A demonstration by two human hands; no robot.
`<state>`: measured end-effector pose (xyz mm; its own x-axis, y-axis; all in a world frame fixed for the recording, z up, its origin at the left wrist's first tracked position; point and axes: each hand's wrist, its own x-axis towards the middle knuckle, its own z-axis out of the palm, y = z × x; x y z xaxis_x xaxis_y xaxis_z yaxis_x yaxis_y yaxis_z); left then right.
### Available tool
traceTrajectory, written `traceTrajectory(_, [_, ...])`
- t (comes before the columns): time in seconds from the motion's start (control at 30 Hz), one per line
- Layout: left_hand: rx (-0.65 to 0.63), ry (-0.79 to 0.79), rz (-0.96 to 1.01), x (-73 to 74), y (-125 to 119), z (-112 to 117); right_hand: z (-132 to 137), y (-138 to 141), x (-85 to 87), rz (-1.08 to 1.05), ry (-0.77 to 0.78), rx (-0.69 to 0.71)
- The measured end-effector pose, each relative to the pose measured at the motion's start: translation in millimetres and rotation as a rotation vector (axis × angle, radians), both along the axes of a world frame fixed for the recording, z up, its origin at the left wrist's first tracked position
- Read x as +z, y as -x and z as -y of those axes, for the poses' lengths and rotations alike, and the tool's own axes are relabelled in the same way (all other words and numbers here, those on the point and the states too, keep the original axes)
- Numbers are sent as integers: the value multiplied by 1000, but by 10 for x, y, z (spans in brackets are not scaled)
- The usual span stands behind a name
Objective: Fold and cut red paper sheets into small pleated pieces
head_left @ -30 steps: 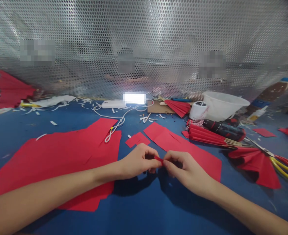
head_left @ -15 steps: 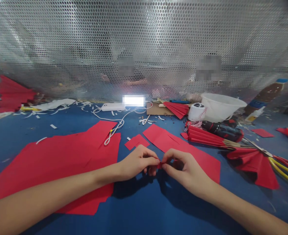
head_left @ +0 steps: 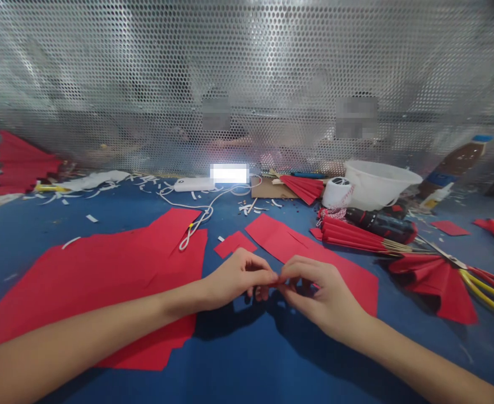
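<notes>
Between my two hands a small red piece of paper [head_left: 276, 284] is pinched, mostly hidden by the fingertips. My left hand [head_left: 239, 279] grips it from the left with thumb and fingers closed. From the other side, the thumb and forefinger of my right hand [head_left: 323, 287] press on it too, so the fingertips of both hands nearly meet. Behind them lie a small red square of paper [head_left: 233, 244] and a larger red sheet [head_left: 354, 275]. A stack of red sheets [head_left: 116, 264] spreads under my left forearm.
A white cable [head_left: 207, 212] runs onto the stack. On the right lie a pleated red fan [head_left: 347, 234], a black drill [head_left: 383, 225], long scissors [head_left: 451, 257] and a white bucket [head_left: 379, 182]. A brown bottle [head_left: 457, 165] stands behind. A perforated metal panel [head_left: 247, 73] closes off the back.
The fingertips have shifted slightly on the small red paper, with the right thumb and forefinger closer to the left hand's. Everything else looks the same.
</notes>
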<state>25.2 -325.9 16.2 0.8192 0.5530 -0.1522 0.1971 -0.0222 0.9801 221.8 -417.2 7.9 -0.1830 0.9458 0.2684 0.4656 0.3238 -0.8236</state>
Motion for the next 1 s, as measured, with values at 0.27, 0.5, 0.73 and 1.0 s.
traceTrajectory(0.27, [9, -36, -6, -53, 18, -7, 3, 30, 49, 28, 118, -45])
traceTrajectory(0.5, [28, -56, -25, -70, 6, -4, -24, 6, 35, -25, 208, -36])
traceTrajectory(0.73, [79, -27, 28, 4, -14, 23, -32, -5, -10, -56, 253, -35])
traceTrajectory(1.0, [95, -90, -31, -52, -25, 32, -40, 6, -5, -90, 294, -1])
